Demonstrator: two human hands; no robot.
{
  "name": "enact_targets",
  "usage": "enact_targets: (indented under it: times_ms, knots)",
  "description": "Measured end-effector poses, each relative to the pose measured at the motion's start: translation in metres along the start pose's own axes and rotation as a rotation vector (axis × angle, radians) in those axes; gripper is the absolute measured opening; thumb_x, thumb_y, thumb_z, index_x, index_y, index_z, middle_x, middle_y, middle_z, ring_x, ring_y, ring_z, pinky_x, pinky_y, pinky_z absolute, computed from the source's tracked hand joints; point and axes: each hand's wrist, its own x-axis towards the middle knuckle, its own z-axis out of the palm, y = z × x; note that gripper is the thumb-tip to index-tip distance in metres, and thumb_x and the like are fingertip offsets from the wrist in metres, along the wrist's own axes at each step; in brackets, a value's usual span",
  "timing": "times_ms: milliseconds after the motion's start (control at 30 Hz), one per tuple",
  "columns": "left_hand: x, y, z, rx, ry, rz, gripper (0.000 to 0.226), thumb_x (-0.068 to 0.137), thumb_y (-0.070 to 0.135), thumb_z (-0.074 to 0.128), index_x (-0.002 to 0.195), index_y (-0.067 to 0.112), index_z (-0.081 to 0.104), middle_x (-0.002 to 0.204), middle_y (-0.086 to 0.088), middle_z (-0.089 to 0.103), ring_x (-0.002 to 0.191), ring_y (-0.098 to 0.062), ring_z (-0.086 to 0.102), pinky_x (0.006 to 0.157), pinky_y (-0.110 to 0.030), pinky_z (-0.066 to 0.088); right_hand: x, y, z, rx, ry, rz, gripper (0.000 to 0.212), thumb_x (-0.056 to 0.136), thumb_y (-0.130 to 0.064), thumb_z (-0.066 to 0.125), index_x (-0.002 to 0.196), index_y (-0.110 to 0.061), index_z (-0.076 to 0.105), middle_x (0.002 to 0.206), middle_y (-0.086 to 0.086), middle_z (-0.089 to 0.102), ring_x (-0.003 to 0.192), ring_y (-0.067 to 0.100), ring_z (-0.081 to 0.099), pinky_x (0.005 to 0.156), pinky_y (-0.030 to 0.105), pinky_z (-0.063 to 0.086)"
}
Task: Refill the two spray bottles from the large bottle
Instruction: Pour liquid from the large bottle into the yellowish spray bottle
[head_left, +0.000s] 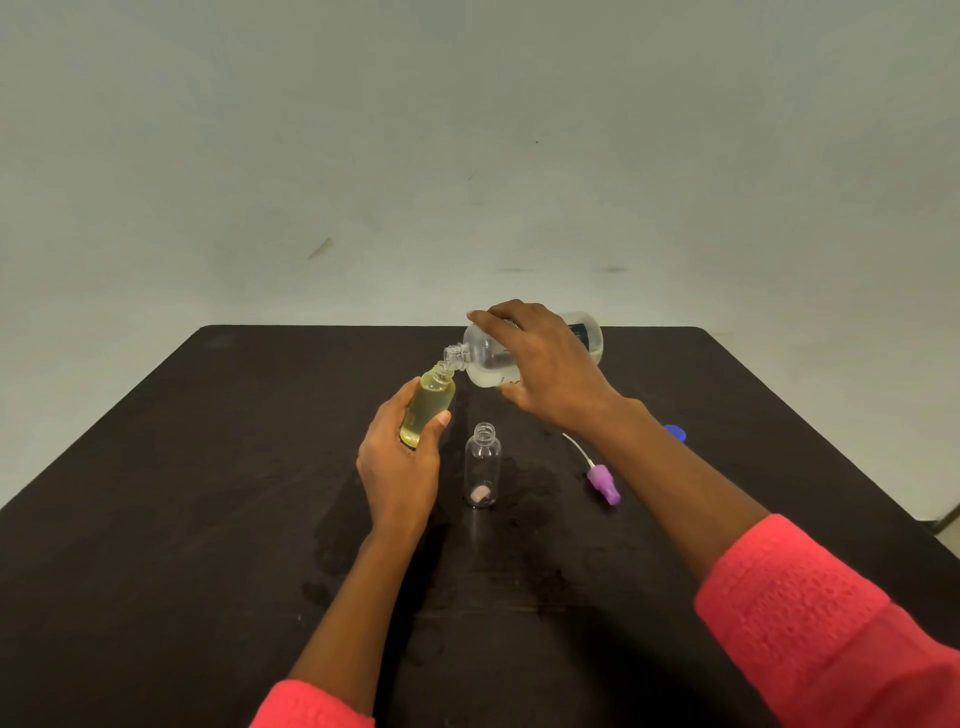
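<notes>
My left hand (400, 462) grips a small yellow-tinted spray bottle (428, 402), uncapped and tilted to the right, above the black table (182, 467). My right hand (550, 364) holds the large clear bottle (485, 358) on its side, its open neck touching the small bottle's mouth. Liquid lies low in the large bottle. A second small clear bottle (483, 467) stands upright and uncapped between my hands, with a pinkish mark near its base.
A purple spray head (602, 480) with its white tube lies on the table to the right. A blue cap (675, 432) peeks out behind my right forearm. Wet patches darken the table around the clear bottle. A pale wall rises behind the table.
</notes>
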Motion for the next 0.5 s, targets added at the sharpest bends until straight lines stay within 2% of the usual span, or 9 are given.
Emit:
enact_targets:
  times_ms: [500]
  knots:
    - [0.0002, -0.0011, -0.0003, -0.003, 0.0, 0.001, 0.043, 0.081, 0.017, 0.071, 0.121, 0.026, 0.059, 0.111, 0.014, 0.063, 0.103, -0.005, 0.06, 0.091, -0.037, 0.051, 0.0008, -0.0006, 0.0001, 0.004, 0.009, -0.005, 0.074, 0.065, -0.004, 0.075, 0.133, -0.014, 0.047, 0.127, 0.01, 0.053, 0.113, 0.03, 0.05, 0.095, 0.038, 0.039]
